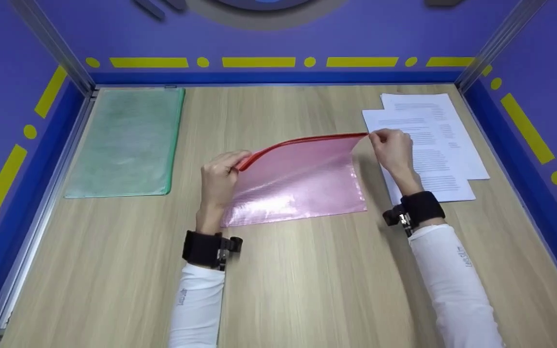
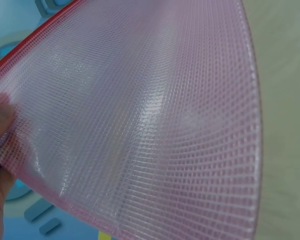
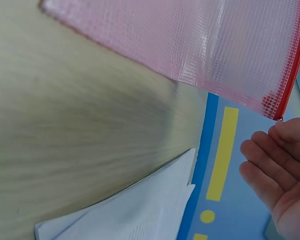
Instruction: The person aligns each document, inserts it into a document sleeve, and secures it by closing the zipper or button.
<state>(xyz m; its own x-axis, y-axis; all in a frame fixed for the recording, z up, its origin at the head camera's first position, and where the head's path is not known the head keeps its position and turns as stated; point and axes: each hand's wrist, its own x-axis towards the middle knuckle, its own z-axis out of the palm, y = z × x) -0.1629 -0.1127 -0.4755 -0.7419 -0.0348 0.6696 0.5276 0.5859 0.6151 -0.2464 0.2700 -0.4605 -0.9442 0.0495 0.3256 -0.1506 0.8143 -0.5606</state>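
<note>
A pink mesh zipper pouch (image 1: 298,183) with a red zipper along its top edge is held up between both hands, its lower edge near the tabletop. My left hand (image 1: 219,179) grips the pouch's upper left corner, with the thumb on the near side in the left wrist view. At the opposite top corner, my right hand (image 1: 394,150) pinches the end of the red zipper (image 3: 292,70) between thumb and forefinger. Its other fingers are loosely bent in the right wrist view. The zipper bows upward between the hands; whether it is closed, I cannot tell.
A green zipper pouch (image 1: 126,142) lies flat at the table's back left. Two overlapping stacks of printed paper (image 1: 435,159) lie at the right, beneath and beside the right hand. Blue panels (image 1: 278,43) with yellow marks wall the wooden table (image 1: 307,290) at back and sides.
</note>
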